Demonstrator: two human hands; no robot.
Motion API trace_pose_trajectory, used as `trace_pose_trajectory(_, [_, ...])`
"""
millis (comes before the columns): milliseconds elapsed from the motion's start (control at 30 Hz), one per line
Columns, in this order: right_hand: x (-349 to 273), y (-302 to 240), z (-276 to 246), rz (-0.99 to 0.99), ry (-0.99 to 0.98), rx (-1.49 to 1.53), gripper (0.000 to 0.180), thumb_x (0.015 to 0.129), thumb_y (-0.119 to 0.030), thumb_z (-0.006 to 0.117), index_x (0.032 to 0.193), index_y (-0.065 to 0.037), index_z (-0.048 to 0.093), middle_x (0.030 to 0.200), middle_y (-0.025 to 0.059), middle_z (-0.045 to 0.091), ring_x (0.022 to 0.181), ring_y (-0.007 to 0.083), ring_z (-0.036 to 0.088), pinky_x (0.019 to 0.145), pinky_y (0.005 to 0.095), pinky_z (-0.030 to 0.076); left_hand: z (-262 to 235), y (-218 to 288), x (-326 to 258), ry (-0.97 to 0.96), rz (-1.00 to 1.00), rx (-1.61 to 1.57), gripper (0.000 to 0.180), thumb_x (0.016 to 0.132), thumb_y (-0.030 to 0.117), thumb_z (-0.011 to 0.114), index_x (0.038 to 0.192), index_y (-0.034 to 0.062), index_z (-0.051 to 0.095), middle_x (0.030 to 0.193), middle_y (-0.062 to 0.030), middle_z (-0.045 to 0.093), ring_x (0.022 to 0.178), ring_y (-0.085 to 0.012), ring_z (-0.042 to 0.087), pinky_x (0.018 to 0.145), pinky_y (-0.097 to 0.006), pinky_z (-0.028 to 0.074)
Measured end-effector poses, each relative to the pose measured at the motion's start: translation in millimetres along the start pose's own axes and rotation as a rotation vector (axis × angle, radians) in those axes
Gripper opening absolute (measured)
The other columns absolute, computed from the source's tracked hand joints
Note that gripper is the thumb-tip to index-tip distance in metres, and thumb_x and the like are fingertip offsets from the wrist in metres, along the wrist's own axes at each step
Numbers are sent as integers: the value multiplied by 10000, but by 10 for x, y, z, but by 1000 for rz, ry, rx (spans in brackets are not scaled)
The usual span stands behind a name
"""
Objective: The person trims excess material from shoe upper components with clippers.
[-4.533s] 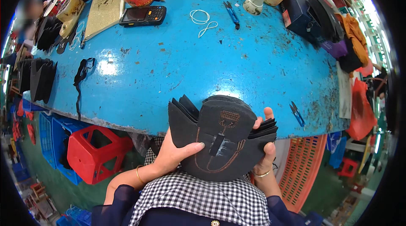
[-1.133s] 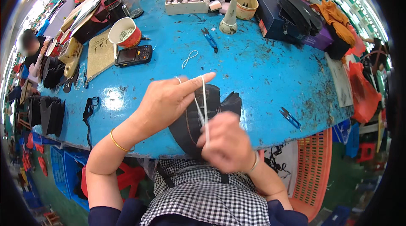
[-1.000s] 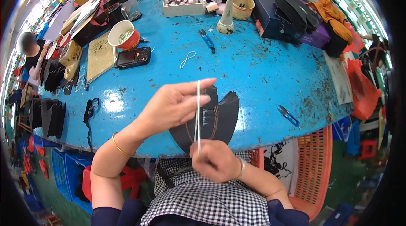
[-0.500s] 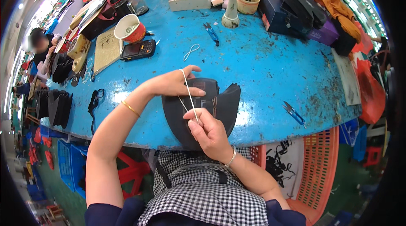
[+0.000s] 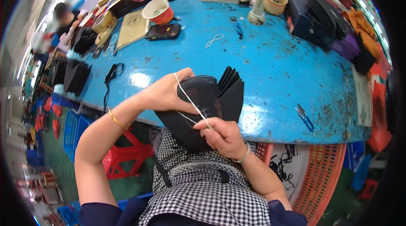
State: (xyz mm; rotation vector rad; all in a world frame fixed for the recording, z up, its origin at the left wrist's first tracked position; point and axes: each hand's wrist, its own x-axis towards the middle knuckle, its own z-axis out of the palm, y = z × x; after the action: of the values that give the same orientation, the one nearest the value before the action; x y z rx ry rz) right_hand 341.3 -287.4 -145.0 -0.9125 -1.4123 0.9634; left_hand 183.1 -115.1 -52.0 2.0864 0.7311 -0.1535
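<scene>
One stack of black pieces [image 5: 207,99]: fanned open at its upper right, held at the near edge of the blue table [image 5: 270,69], lower end over my checked apron [image 5: 203,192].
White cord [image 5: 186,95]: two strands across the stack's front, meeting at my right fingertips.
Left hand [image 5: 167,95]: clasped on the stack's left side, thumb across its front, fingers parted only by its thickness.
Right hand [image 5: 226,137]: thumb and forefinger pinched together on the cord, other fingers curled.
Tabletop, right: blue snippers [image 5: 305,118], near the edge.
Tabletop, beyond: second cord [image 5: 214,40], handheld scanner [image 5: 164,32], red-and-white bowl [image 5: 160,13].
Below: red stool [image 5: 133,153], left; orange basket [image 5: 323,171], right.
</scene>
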Motion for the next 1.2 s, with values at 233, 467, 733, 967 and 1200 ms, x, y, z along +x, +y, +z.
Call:
trace_pose_trajectory(233, [-185,-221,-167,147,358,575,286,1063,-190,453,1046,30,637,542,-9,524,395,63,393,442,249,435,754,-24,-1120,518,154,190,671,678,167,883,1244,-12,571,1087,-130,681,961,-313,695,846,-359,550])
trace_pose_trajectory(467, [-205,-17,176,746,133,690,288,1070,-234,471,1007,1,624,522,-67,384,407,51,364,490,265,477,1342,-243,-2192,632,216,-70,663,692,74,869,1272,13,554,1261,-182,666,1121,-269,688,909,-368,554])
trace_pose_trajectory(733, [35,273,1229,830,-308,500,187,1032,-90,519,1178,7,588,1183,124,645,1010,184,656,871,326,550,1839,-1075,-2954,1079,-345,-807,786,630,31,927,1306,11,528,1166,-22,651,1070,-113,603,975,-307,475])
trace_pose_trajectory(967, [518,413,1396,299,-279,54,105,1007,-27,524,1072,-8,605,1154,115,632,901,136,597,776,282,515,2009,-2716,-4116,1373,-630,-926,658,664,69,880,1252,-13,596,1142,-102,694,1012,-196,664,916,-345,533])
trace_pose_trajectory(1200, [1029,780,1104,275,-144,-37,106,1031,-72,527,1071,-27,615,1076,55,635,793,92,518,682,244,447,2716,-3537,-5194,749,-1402,-626,927,582,143,901,1406,-2,503,1271,-190,640,1126,-309,643,903,-408,542])
